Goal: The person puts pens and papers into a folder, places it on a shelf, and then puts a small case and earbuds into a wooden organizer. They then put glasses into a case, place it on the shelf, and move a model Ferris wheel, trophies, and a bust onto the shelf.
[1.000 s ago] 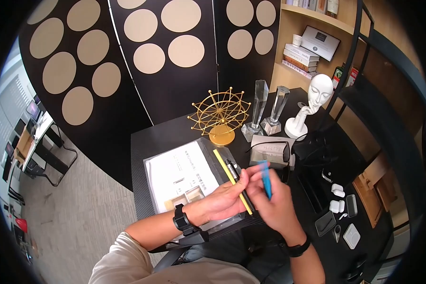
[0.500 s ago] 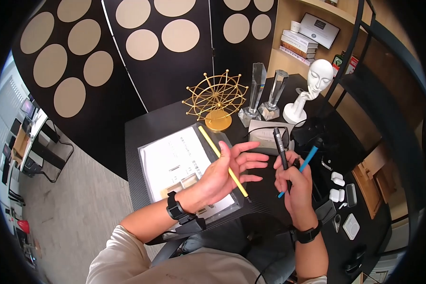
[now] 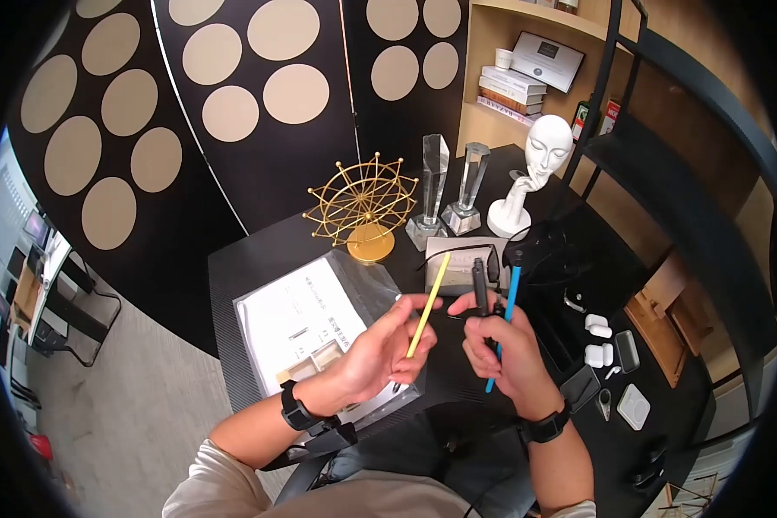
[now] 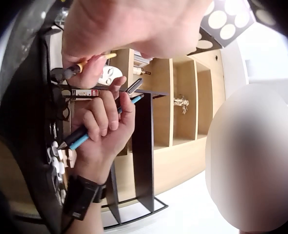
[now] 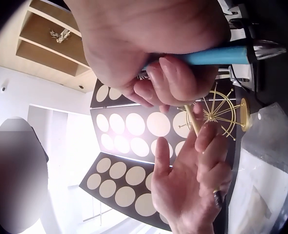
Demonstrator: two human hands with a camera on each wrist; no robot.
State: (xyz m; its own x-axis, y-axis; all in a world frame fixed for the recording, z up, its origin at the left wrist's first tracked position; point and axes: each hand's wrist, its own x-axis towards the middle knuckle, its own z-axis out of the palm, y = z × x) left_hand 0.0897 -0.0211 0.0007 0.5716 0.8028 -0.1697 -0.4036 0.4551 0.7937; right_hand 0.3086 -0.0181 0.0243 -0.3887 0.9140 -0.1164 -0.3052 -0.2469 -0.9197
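My left hand (image 3: 367, 358) holds a slim yellow pen (image 3: 429, 304) with a dark tip, its upper end pointing up and away. Curled fingers of that hand show around the pen in the right wrist view. Close by on the right, my right hand (image 3: 516, 363) grips two pens together. One is a blue pen (image 3: 512, 298), upright in the head view; the other is a black pen (image 4: 76, 136) beside it. A shiny pointed end of the blue pen (image 5: 227, 55) sticks out of the fist. Both hands are above the desk, with fingertips near each other.
Under the left hand lies a clear folder with a printed sheet (image 3: 285, 302) and a small box. Behind stand a gold wheel ornament (image 3: 367, 237), crystal trophies (image 3: 432, 190) and a white face sculpture (image 3: 548, 147). Glasses, earbuds (image 3: 597, 356) and a white square device (image 3: 634, 406) lie rightward.
The black pen has passed from my left hand to my right, joining the blue pen. My left fingers, spread half a second ago, have curled round the yellow pen, and the hands have come closer.
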